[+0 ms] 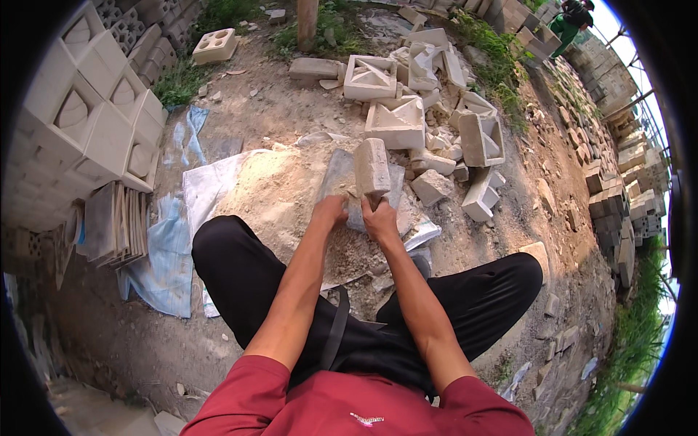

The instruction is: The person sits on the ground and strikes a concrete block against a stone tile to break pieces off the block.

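A pale oblong block (372,166) with rounded edges rises over a grey flat sheet (336,173) in front of me. At its lower end, my right hand (379,220) is closed around a narrow, dark part that joins or touches the block; I cannot tell whether this is a handle. Just left of it, my left hand (333,210) is closed low over the sheet, and what its fingers hold is hidden. Sandy powder (269,190) lies heaped on a white sack (211,182) beside and below both hands.
Broken and whole pale moulded blocks (396,122) are piled just beyond the sheet, to the right. Stacked blocks (94,109) and thin boards (120,221) stand at left, near blue sheeting (169,254). Another person (571,25) is far off at upper right.
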